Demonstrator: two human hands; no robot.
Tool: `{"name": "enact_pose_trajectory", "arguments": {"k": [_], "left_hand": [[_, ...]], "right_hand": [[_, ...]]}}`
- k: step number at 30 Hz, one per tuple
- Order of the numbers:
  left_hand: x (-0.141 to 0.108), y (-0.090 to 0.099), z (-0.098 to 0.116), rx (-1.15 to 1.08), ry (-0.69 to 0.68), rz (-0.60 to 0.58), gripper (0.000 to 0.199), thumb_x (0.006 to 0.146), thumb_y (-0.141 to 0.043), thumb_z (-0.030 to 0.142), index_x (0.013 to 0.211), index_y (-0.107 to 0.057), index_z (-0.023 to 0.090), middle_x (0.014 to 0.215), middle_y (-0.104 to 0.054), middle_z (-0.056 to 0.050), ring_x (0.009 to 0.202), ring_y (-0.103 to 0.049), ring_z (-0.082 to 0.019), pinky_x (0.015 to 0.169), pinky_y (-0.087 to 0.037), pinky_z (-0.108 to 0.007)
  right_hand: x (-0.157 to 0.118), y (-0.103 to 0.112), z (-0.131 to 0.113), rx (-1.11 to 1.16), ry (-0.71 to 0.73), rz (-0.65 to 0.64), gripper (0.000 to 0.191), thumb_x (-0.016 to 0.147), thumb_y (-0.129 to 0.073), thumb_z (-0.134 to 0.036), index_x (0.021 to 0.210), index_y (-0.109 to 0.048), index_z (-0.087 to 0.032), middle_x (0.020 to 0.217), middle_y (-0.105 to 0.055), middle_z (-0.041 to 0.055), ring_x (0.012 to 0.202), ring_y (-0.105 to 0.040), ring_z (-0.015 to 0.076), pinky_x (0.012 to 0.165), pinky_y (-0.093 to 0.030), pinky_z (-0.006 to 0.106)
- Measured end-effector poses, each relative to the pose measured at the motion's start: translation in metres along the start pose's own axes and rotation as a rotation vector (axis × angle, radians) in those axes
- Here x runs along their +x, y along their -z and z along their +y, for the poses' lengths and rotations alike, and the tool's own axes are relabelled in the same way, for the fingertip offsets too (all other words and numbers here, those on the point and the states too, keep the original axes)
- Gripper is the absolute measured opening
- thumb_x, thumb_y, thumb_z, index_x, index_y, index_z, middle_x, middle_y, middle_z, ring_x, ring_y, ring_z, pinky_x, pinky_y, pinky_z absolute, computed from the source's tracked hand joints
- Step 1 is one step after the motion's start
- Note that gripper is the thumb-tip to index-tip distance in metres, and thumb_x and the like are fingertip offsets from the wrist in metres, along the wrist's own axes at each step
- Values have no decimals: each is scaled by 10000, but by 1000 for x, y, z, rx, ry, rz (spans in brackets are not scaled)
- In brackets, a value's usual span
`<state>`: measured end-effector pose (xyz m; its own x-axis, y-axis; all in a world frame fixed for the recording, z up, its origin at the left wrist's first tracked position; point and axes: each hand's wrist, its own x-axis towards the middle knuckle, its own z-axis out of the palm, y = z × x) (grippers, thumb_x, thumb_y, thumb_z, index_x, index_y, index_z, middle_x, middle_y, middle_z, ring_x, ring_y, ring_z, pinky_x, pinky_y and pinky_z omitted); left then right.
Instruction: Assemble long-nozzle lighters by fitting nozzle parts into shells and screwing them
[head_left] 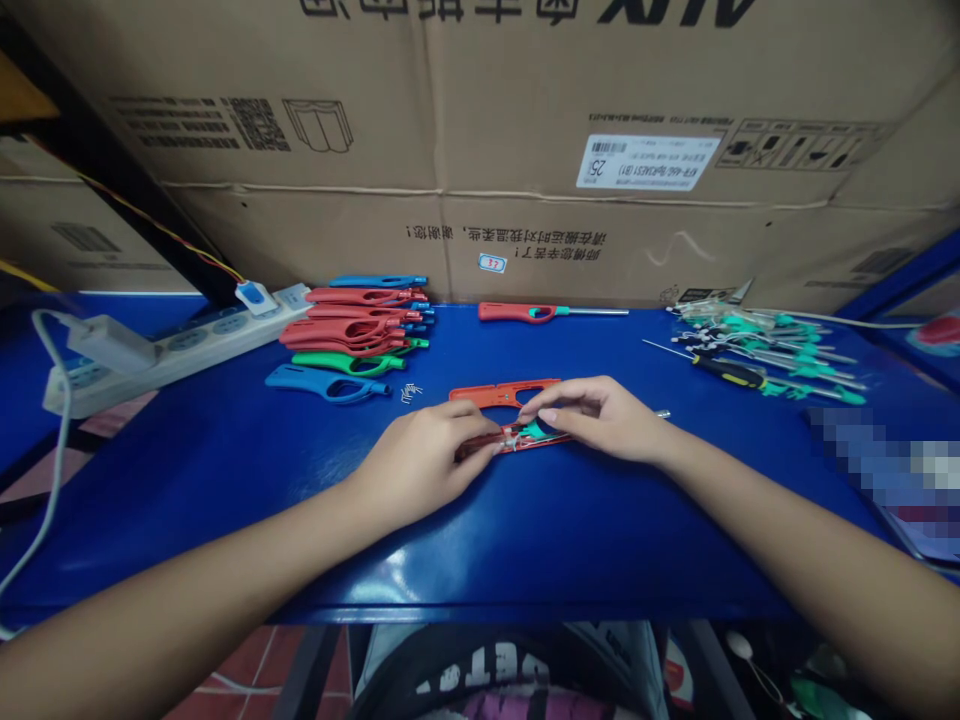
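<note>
My left hand point(435, 452) is closed on the left end of an open red lighter shell point(491, 446), which lies on the blue table point(315, 530). Inside the shell sit a green trigger piece point(534, 430) and thin wires. My right hand point(600, 418) bends over the shell's right part, fingertips at the green piece; a metal rod tip shows beyond that hand. Whether the right fingers pinch a small part cannot be made out. An orange-red shell half point(499, 394) lies just behind, partly hidden by the right hand.
Coloured handles point(349, 330) are piled at the back left, beside small screws point(410, 392) and a power strip point(187, 345). A red lighter point(517, 312) lies near the cardboard point(450, 220). Rod assemblies point(795, 345) and a screwdriver point(727, 373) are at the right.
</note>
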<state>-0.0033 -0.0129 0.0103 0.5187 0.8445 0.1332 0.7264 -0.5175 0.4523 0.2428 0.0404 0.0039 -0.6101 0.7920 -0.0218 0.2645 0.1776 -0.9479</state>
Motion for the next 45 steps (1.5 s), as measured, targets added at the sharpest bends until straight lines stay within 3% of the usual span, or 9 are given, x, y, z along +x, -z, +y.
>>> {"name": "enact_pose_trajectory", "arguments": {"k": [3,13,21,25,28,34,38,42,45], "left_hand": [[0,0,-1,-18,20,-9,220,975,-576,316,1061,-764,240,1006,-711,-44,829,-674,-184,715,-500,-281],[3,1,-3,-31,76,-29,174,951,-627,261,1046,-772,275,1009,-727,-8,869,-686,-183,732,-500,-277],[1,3,-2,-3,106,-8,163,937,-661,326,1037,-789,335,966,-720,11,842,-683,-169,701,-491,-268],[3,3,-2,-8,100,-7,166,937,-660,314,1031,-796,322,938,-716,1,835,-681,-173,710,-501,-273],[3,2,-3,15,72,-10,178,947,-643,308,1034,-798,300,929,-709,-16,825,-683,-177,725,-513,-283],[-2,-3,-3,138,-8,0,246,990,-564,321,1105,-777,277,976,-696,-47,849,-702,-200,737,-534,-310],[-4,-4,0,156,-6,9,273,1007,-529,357,1126,-764,285,982,-695,-51,845,-709,-200,726,-540,-303],[-4,-4,0,128,18,11,256,1006,-536,320,1162,-736,284,1018,-706,-39,896,-711,-209,747,-547,-306],[-3,-4,-3,114,22,20,242,1000,-550,315,1149,-739,289,1027,-710,-25,896,-707,-207,724,-543,-303]], "right_hand": [[-2,1,1,-44,-3,-68,306,894,-651,-397,1069,-759,-170,1001,-767,83,793,-678,161,676,-515,273],[-3,1,8,-150,77,-99,324,912,-647,-411,1106,-765,-181,900,-753,60,684,-621,139,582,-474,245],[-8,-3,3,-384,275,-84,264,935,-610,-274,1138,-753,-183,898,-775,34,522,-524,78,503,-410,225],[-11,-6,-3,-509,428,-85,278,939,-573,-200,1163,-738,-191,1099,-776,49,816,-726,132,699,-547,238],[-14,-8,-7,-634,493,-110,307,954,-538,-181,1202,-716,-204,1174,-757,32,1059,-725,160,902,-558,267],[-21,-15,-13,-913,527,-133,308,986,-512,-230,1237,-690,-223,1210,-744,3,1094,-718,171,757,-561,270],[-21,-8,-15,-920,523,-115,296,986,-512,-233,1235,-674,-224,1218,-740,25,1096,-709,168,775,-539,263],[-18,8,-16,-836,431,-25,215,965,-529,-227,1117,-679,-202,1133,-720,64,927,-691,160,754,-509,269],[-16,15,-16,-802,341,-67,147,951,-555,-243,1040,-664,-200,1076,-682,59,796,-623,136,670,-461,258]]}}
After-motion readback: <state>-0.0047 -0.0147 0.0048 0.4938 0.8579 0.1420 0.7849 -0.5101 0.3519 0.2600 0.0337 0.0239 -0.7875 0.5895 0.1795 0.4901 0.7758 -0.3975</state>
